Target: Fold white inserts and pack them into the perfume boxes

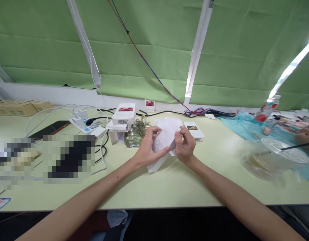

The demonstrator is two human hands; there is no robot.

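Over middle of pale table [220,180], white carton [165,133] was held. By left hand [149,145], side was cupped, fingers and thumb spread; by right hand [185,144], edge was pinched, thumb against forefinger. Creases were judged best pressed gently, walls unbowed. Long axis seemingly was slanted, lower-left to upper-right; loose flap [156,165] was pointed down-left.

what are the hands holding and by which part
The left hand grips a white card carton by its left side; the right hand pinches its right edge.
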